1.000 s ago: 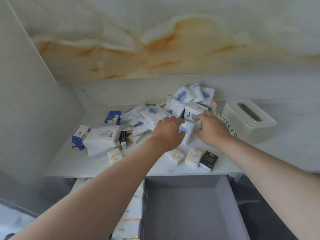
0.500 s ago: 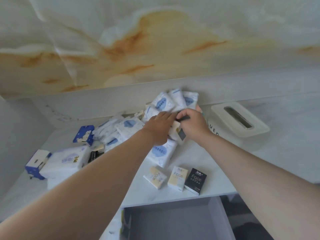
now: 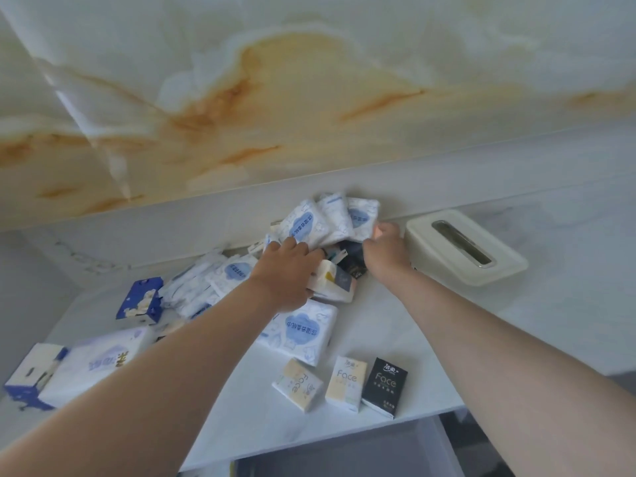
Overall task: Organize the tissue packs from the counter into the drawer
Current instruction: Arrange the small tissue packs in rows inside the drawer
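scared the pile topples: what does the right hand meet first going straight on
Probably the rightmost blue-and-white tissue pack leaning at the pile's back, just beyond the right hand; depth is unclear.

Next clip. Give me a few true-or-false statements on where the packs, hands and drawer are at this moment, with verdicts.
1. Three Face packs lie near the front edge of the counter. True.
2. The black pack is the leftmost of the three. False: it is the rightmost, and the other two are cream.
3. The tissue box stands right of the right hand. True.
4. The drawer below the counter is open. True.
5. Both hands are down in the drawer. False: the left hand and the right hand reach into the pile at the back of the counter.
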